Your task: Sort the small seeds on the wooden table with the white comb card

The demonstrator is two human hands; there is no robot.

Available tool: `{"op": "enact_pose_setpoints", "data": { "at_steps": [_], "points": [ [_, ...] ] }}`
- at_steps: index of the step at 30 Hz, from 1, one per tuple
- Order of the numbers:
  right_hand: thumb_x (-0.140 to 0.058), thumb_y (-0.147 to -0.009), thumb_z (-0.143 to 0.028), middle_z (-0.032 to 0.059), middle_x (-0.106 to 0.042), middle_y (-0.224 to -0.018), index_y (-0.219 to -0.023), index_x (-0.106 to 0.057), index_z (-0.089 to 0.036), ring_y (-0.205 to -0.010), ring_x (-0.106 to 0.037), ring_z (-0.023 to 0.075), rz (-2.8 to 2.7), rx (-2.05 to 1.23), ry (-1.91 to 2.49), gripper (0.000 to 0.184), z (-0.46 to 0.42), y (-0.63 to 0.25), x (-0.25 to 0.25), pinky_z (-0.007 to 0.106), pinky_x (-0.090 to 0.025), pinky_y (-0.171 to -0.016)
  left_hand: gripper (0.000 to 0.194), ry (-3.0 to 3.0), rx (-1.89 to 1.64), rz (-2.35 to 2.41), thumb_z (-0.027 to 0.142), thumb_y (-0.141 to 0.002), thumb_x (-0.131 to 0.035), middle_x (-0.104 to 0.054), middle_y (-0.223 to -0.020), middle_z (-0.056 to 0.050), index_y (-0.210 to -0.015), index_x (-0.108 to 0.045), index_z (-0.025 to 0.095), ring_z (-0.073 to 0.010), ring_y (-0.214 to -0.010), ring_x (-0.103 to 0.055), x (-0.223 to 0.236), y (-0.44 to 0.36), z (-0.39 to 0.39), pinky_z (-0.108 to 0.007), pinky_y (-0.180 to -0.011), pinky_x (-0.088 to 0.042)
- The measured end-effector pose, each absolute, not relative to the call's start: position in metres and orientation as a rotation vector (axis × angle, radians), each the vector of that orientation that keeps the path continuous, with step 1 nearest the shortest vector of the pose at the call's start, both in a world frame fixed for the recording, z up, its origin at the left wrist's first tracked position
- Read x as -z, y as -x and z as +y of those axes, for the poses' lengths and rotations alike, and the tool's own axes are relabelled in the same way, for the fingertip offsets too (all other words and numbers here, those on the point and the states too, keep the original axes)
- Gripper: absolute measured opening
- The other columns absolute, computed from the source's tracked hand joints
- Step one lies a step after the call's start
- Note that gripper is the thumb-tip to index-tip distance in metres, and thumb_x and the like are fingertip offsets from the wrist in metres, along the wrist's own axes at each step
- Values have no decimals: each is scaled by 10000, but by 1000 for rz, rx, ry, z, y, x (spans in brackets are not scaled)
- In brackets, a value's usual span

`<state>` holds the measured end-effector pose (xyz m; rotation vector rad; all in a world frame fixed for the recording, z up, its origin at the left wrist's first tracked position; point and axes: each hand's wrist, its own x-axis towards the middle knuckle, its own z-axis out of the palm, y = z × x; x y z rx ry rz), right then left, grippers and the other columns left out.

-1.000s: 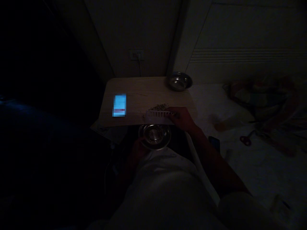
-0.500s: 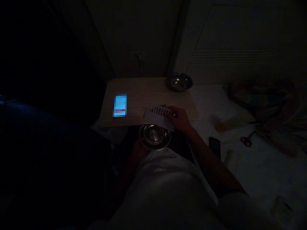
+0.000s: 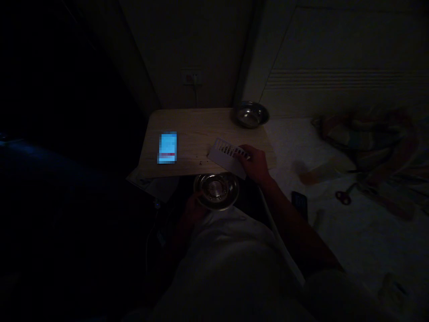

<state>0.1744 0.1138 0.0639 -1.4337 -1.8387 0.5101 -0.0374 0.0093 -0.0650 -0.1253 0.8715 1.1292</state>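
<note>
In dim light my right hand [image 3: 255,164] pinches the right end of a flat white card [image 3: 226,162] with a row of dark slots along its upper side. The card is tilted low over the front of a light wooden table [image 3: 187,123]. Small dark bits [image 3: 200,163] lie on the wood by its left end. Below the table's front edge, my left hand [image 3: 196,205] grips the left rim of a shiny metal bowl [image 3: 231,201]. Small specks show inside the bowl; what they are I cannot make out.
A glowing phone [image 3: 167,147] lies on the table's left side, and another metal bowl [image 3: 251,115] stands at its back right corner. On the white bedding to the right are a dark phone [image 3: 299,205], red-handled scissors [image 3: 343,197] and a heap of cloth [image 3: 365,134].
My right hand and the card have shifted slightly right, and the card's face is tilted differently. Dark bits beside its left end show more. The bowl in my left hand stays in place.
</note>
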Motion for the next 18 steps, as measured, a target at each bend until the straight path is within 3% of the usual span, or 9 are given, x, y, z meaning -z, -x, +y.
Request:
{"op": "enact_pose_setpoints", "data": {
  "at_steps": [12, 18],
  "points": [
    [-570, -818, -344, 71, -718, -974, -1014, -691, -181, -833, -656, 213, -1867, -553, 1350, 282, 114, -181, -70, 334, -506, -757, 335, 158, -1081, 887, 167, -716, -622, -729, -958, -91, -1048, -663, 151, -288, -984, -660, 55, 35, 11, -433, -896, -501],
    [-573, -814, -327, 65, -708, -1053, -1062, -688, -194, -925, -655, 221, -1921, -628, 1305, 304, 111, -177, -71, 342, -497, -831, 295, 142, -1128, 885, 163, -719, -623, -730, -927, -71, -1009, -673, 157, -263, -985, -659, 53, 33, 12, -398, -897, -499]
  ]
}}
